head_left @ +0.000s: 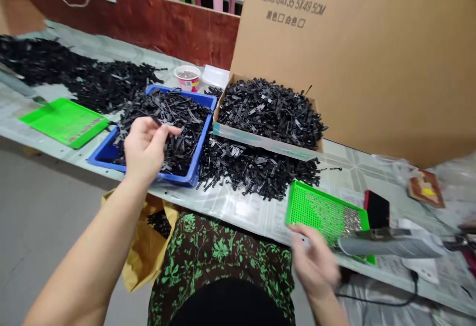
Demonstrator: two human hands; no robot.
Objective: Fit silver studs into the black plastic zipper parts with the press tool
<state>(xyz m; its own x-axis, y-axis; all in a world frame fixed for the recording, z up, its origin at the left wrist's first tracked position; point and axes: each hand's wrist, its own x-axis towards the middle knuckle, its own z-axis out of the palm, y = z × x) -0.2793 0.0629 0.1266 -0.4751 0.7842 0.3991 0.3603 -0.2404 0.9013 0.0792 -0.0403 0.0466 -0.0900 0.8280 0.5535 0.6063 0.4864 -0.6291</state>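
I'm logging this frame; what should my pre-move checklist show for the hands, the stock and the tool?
1. Left hand over the blue bin: ok, above its heap of black parts.
2. Black part pinched in that hand: cannot tell, the fingertips blend into the dark heap.
3. Right hand gripping something: cannot tell, motion blur hides it.
4. Small metal pieces available: ok, spread in the green tray near the right hand.
5. Black parts all contained: not ok, many lie loose before the cardboard box.
6. Grey tool clear of the right hand: cannot tell, its tip is blurred.
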